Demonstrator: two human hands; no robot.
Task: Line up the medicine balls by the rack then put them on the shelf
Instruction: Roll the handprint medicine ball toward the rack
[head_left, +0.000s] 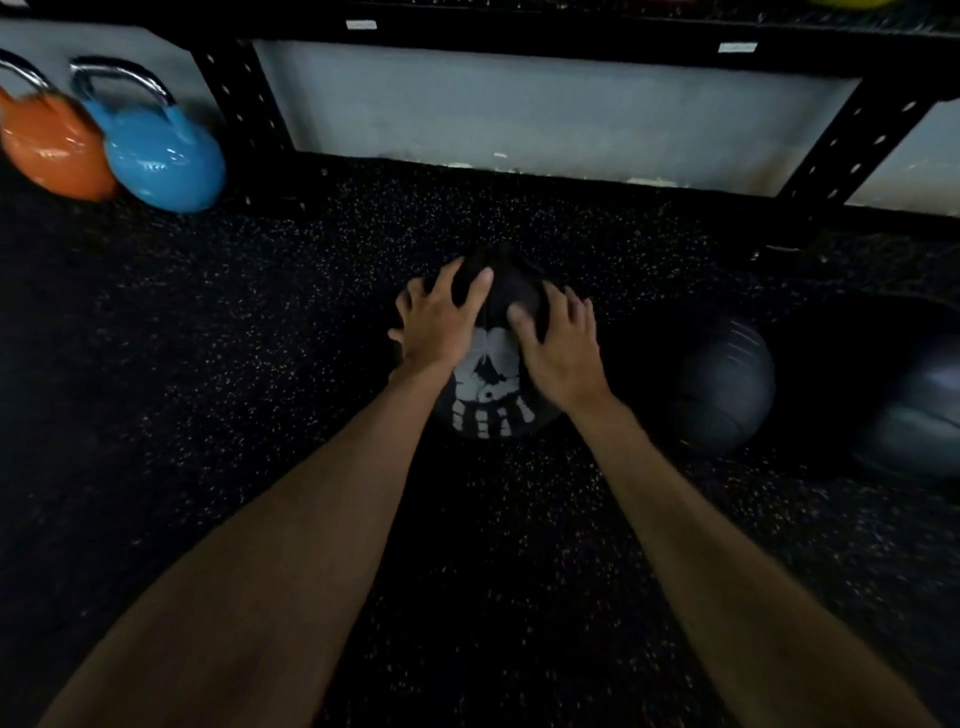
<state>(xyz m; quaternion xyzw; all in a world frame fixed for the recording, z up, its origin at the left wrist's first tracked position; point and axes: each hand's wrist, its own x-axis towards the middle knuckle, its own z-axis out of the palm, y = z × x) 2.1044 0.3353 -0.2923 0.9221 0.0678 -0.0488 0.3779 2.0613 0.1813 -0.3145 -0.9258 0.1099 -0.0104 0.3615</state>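
Note:
A black medicine ball (491, 395) with a white print sits on the dark speckled floor in front of the black rack (561, 49). My left hand (441, 317) lies spread on its upper left side. My right hand (558, 343) lies spread on its upper right side. The fingers of both follow the ball's curve and press against it. To the right, a grey medicine ball (727, 387) rests on the floor. Another grey medicine ball (919, 410) sits at the right edge, blurred.
A blue kettlebell (161, 156) and an orange kettlebell (47, 148) stand on the floor at the far left, beside the rack's left upright (244, 119). The rack's right upright (852, 156) slants down at the far right. A pale wall shows behind the rack.

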